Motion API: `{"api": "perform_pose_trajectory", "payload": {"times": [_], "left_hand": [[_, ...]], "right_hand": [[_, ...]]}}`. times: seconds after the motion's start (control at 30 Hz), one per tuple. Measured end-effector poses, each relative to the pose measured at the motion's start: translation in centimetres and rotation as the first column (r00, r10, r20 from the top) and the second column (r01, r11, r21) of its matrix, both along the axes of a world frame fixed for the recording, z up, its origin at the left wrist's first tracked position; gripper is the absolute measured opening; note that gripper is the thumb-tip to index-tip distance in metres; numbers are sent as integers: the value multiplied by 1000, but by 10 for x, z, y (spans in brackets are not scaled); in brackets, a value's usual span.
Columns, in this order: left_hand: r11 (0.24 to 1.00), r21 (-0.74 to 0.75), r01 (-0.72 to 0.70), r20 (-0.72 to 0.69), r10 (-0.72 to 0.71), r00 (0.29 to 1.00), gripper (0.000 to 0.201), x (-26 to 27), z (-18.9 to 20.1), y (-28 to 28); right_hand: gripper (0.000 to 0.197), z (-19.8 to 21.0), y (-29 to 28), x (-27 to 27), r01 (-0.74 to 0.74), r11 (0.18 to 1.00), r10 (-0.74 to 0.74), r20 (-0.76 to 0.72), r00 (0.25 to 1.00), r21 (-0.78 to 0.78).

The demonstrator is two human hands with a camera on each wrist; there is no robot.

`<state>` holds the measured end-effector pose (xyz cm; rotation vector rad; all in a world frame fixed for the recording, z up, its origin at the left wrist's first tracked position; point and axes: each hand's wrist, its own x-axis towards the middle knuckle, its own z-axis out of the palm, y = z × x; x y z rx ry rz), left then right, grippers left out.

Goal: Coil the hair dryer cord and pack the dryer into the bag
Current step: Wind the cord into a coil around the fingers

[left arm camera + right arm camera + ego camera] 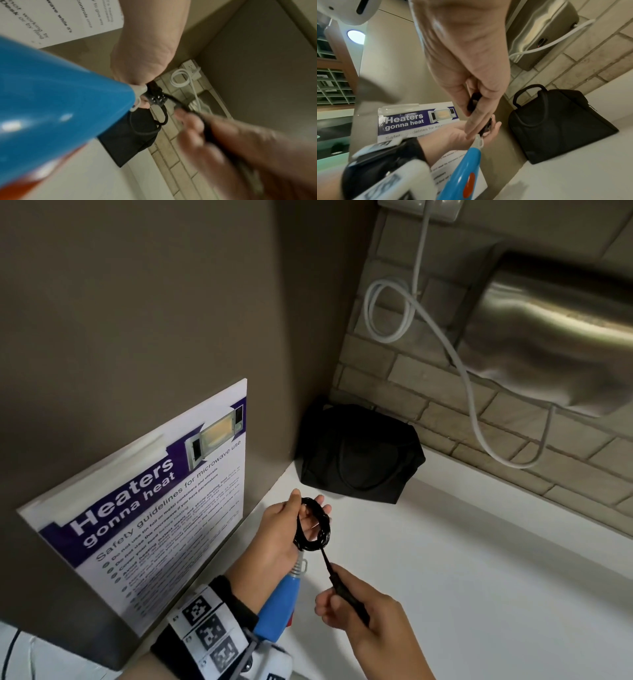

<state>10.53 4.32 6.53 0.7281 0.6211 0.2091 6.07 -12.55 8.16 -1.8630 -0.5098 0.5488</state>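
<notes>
Risk, coil: the cord (313,525) sits as a tight black bundle of loops over the left hand (279,534), and with only a short straight tail left, I'd say a slack pull from the other side could let the loops spring open.
Risk, plug end: the right hand (363,607) is pinching the black plug end (349,599); if that pinch slips, the tail likely flicks back and the last turn is lost.
Risk, dryer: the blue hair dryer (275,609) hangs low under the left wrist, its grey cord collar close by the coil; whether it is properly gripped or merely trapped against the palm cannot be told, so a drop onto the worktop (479,594) is a fair worry.
Risk, packing: the black bag (359,453) stands in the corner against the brick wall and looks closed from here, with both hands occupied, so opening it may cost the coil.
Left hand pose: raised above the worktop, palm up, thumb curled over the top of the bundle and fingers (325,508) passing through the loops, clamped on the cord.
Right hand pose: nearer the body and lower, knuckles up, thumb and fingers pressed together on the plug end, the tail running taut up to the coil.
Where it all is: dryer and cord held in mid-air in front of the poster (154,501), the bag well behind them.
</notes>
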Motion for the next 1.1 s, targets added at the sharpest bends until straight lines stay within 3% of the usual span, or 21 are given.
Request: {"api": "perform_pose_trajectory", "payload": {"times": [0.13,0.27,0.37,0.53,0.73,0.83,0.93,1.0,1.1], "left_hand": [[995,32,90,38,-92,995,29,-6,6,-7],[976,159,149,86,-164,983,37,-10,11,-14],[961,242,131,80,-154,985,34,-13,13,-18],[949,295,109,65,-134,989,36,-13,12,-18],[993,109,39,86,-49,995,23,-14,17,-1],[994,73,79,92,-86,992,22,-14,18,-4],[985,145,93,93,-107,990,26,-13,15,-8],[983,163,84,90,-99,991,27,-12,12,-9],[970,229,80,86,-102,991,30,-12,10,-12]], "right_hand": [[37,-7,-11,7,3,998,-8,-88,996,-55],[19,-6,-8,14,-119,979,108,-73,991,-168],[4,-1,5,16,-122,984,112,-83,990,-128],[20,8,20,20,-5,995,5,-6,1000,-99],[24,0,6,17,-46,976,93,215,972,-213],[24,-17,0,19,-4,956,118,370,921,-295],[27,-30,-5,27,110,934,102,551,828,-339],[21,-29,-2,31,136,920,94,545,833,-366],[23,-25,4,34,56,946,62,347,936,-320]]}}
